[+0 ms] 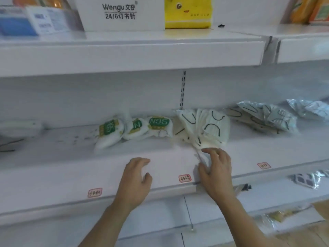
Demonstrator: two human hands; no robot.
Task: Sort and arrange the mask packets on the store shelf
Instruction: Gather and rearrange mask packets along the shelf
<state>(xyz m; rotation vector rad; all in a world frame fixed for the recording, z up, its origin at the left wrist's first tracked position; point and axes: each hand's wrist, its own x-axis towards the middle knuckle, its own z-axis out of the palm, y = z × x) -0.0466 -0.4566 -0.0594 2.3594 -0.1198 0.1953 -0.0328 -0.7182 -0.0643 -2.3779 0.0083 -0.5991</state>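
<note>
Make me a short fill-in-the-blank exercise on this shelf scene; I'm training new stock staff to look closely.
1. The packets with green labels are printed with the code ____.
2. The white box on the upper shelf shows the brand name ____.
3. Beside that box stands a pack coloured ____.
4. The right hand reaches toward the fanned cream mask packets, while the left hand holds ____.

Missing words: N95; Wengu; yellow; nothing

Bright, even light; blurred, bowed frame edges.
</note>
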